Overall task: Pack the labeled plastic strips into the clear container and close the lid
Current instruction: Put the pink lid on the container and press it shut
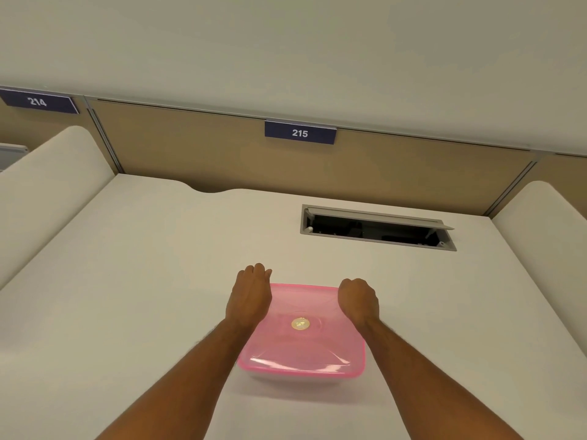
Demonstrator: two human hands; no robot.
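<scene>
A clear container (298,381) stands on the white desk, covered by a translucent pink lid (305,344) with a small gold sticker at its centre. My left hand (251,292) rests on the lid's far left corner, fingers curled over the edge. My right hand (358,298) sits on the far right corner, fingers bent down over that edge. Both hands grip the lid at its back corners. No labeled strips show anywhere; the pink lid hides the inside of the container.
The white desk (143,281) has an open cable hatch (376,228) at the back right. A tan partition with number plates 215 (300,132) and 214 (37,101) runs behind. White side dividers (47,173) stand left and right.
</scene>
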